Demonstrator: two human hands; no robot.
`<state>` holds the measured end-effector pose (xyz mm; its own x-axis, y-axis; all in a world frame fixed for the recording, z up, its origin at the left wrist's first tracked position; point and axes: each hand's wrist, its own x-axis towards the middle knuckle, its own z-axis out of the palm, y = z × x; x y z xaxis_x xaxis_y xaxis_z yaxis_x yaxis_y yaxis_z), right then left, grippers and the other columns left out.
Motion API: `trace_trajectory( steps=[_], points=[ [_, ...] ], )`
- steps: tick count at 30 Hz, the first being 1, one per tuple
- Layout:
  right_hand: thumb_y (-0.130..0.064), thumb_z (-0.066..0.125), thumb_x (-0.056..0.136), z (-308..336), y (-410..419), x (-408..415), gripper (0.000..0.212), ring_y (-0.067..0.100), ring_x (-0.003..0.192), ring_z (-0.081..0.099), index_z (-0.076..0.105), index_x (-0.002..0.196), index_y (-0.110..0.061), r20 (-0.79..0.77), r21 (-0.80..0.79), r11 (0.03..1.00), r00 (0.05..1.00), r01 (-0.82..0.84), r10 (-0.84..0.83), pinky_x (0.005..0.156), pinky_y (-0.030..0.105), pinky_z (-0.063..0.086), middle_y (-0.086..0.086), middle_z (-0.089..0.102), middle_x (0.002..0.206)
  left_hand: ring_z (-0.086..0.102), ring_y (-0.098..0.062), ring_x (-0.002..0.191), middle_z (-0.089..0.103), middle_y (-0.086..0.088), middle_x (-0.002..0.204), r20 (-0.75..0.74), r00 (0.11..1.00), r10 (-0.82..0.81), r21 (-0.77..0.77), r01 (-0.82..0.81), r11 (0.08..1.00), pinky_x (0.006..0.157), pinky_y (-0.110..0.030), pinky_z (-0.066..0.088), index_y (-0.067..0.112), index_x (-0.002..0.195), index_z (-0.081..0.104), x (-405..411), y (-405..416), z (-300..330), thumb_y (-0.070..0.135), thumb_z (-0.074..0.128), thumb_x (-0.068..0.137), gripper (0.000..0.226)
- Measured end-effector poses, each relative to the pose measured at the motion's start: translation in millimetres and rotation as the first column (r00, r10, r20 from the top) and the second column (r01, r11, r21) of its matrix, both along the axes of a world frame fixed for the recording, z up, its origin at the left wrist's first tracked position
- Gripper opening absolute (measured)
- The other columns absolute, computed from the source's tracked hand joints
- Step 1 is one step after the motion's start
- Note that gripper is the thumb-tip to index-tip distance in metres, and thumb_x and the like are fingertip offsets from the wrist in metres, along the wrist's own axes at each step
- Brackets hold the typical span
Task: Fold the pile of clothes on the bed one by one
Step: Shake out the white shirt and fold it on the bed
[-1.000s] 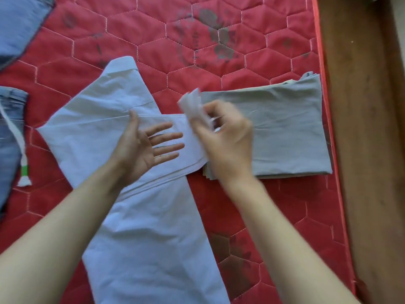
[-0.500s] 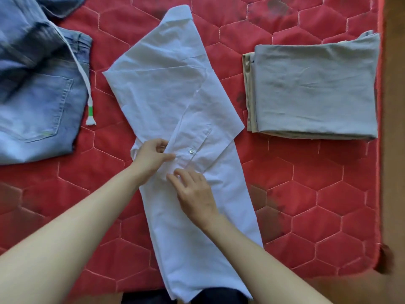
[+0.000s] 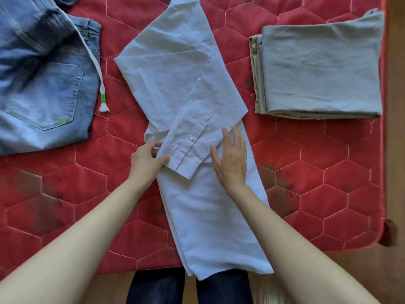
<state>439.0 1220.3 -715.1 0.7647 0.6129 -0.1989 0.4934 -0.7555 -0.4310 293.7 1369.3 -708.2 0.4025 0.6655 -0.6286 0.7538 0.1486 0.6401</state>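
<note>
A white long-sleeved shirt [image 3: 175, 88] lies lengthwise on the red quilted bed [image 3: 306, 172], its sides folded in and one sleeve laid diagonally across the body. The buttoned cuff [image 3: 186, 154] points toward me. My left hand [image 3: 149, 161] pinches the cuff's left edge between thumb and fingers. Flat on the shirt just right of the cuff rests my right hand [image 3: 232, 159], its fingers spread, holding nothing. To the right lies a folded grey and beige garment stack [image 3: 317, 73].
Blue jeans [image 3: 43, 84] with a white drawstring [image 3: 103, 102] lie at the left. A wooden floor strip [image 3: 396, 106] borders the bed's right edge. My dark trouser legs [image 3: 157, 288] show below the bed's near edge, where the shirt hem overhangs.
The camera view widened and shifted. The sleeve now lies flatter across the shirt. My right hand moved from the cuff to the shirt's right side and opened flat; my left hand stays at the cuff.
</note>
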Motion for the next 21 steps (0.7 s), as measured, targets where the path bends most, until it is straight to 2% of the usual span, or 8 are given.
trace_trajectory(
  steps=[3,4,7,10,13,18,21],
  points=[
    [-0.023,0.056,0.097,1,12,9,0.049,0.031,0.144,0.025,0.045,0.141,-0.006,0.063,0.013,1.0,0.998,-0.002,0.001,0.117,0.039,0.025,0.019,0.031,0.152,0.061,-0.007,0.076,0.067,0.008,0.083,0.02,0.997,0.081,0.067,-0.082,0.994,0.064,-0.009,0.045,0.027,0.097,0.066,-5,1,4,0.009,0.064,0.078,0.027],
    [-0.022,0.055,0.097,1,16,13,0.049,0.032,0.144,0.024,0.044,0.141,-0.006,0.073,0.009,1.0,0.997,-0.008,0.007,0.117,0.039,0.025,0.019,0.031,0.152,0.06,-0.006,0.075,0.066,0.01,0.082,0.027,0.995,0.098,0.084,-0.1,0.991,0.063,-0.008,0.043,0.027,0.097,0.066,-6,2,6,0.008,0.063,0.079,0.026],
    [-0.023,0.052,0.098,-1,26,26,0.051,0.032,0.145,0.022,0.041,0.144,-0.006,0.105,-0.028,0.999,0.994,-0.038,0.041,0.118,0.039,0.021,0.019,0.028,0.154,0.059,-0.011,0.077,0.066,0.01,0.083,0.038,0.991,0.129,0.113,-0.132,0.985,0.068,-0.015,0.045,0.023,0.101,0.065,-7,3,7,0.008,0.062,0.082,0.024],
    [-0.027,0.046,0.1,-4,35,43,0.051,0.03,0.146,0.019,0.036,0.146,-0.009,0.144,-0.076,0.995,0.986,-0.069,0.08,0.119,0.038,0.018,0.017,0.024,0.155,0.057,-0.008,0.074,0.062,0.011,0.081,0.029,0.983,0.179,0.155,-0.181,0.971,0.065,-0.011,0.041,0.02,0.103,0.064,-5,4,4,0.009,0.063,0.083,0.022],
    [-0.032,0.04,0.102,-7,43,63,0.053,0.027,0.148,0.013,0.029,0.15,-0.012,0.169,-0.155,0.983,0.978,-0.1,0.126,0.119,0.038,0.015,0.014,0.019,0.158,0.053,0.001,0.069,0.059,0.013,0.079,0.016,0.966,0.257,0.179,-0.255,0.95,0.059,-0.005,0.037,0.018,0.102,0.062,-4,3,1,0.01,0.061,0.084,0.019],
    [-0.034,0.035,0.103,-15,50,88,0.055,0.027,0.148,0.012,0.02,0.153,-0.017,0.016,-0.228,0.965,0.991,-0.129,0.136,0.118,0.038,0.015,0.014,0.013,0.16,0.054,0.014,0.065,0.06,0.014,0.078,0.059,0.923,0.38,0.173,-0.385,0.907,0.059,0.0,0.036,0.02,0.097,0.061,-1,-4,-3,0.011,0.064,0.084,0.016],
    [-0.031,0.034,0.104,-18,49,88,0.053,0.027,0.148,0.009,0.02,0.153,-0.015,0.016,-0.228,0.962,0.988,-0.148,0.156,0.118,0.034,0.013,0.016,0.012,0.16,0.056,0.006,0.067,0.064,0.009,0.081,0.092,0.888,0.451,0.163,-0.46,0.873,0.066,-0.01,0.042,0.022,0.096,0.062,-1,-4,-4,0.013,0.066,0.084,0.015]
  ],
)
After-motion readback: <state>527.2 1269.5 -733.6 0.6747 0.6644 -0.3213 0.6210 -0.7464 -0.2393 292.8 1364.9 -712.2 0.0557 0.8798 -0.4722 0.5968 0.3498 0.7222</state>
